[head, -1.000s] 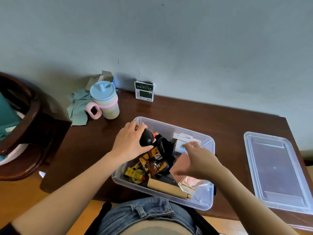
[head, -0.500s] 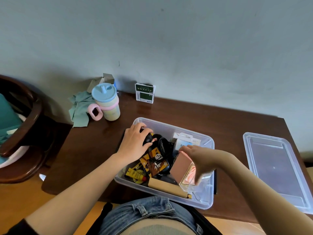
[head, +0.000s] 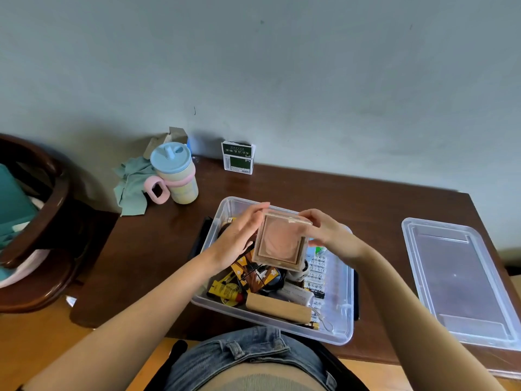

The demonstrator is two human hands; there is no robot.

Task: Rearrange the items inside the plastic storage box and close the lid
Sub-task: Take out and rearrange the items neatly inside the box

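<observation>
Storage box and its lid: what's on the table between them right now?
Nothing: the head view shows only bare dark table between the storage box and the clear lid lying to its right.

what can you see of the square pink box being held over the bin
The square pink box is flat, with a pinkish-brown face inside a paler tan frame and a clear-looking rim. It is lifted above the plastic storage box, tilted so its face points toward the camera. The left hand lies with straight fingers along its left edge; the right hand holds its right edge. Its contents cannot be seen.
</observation>
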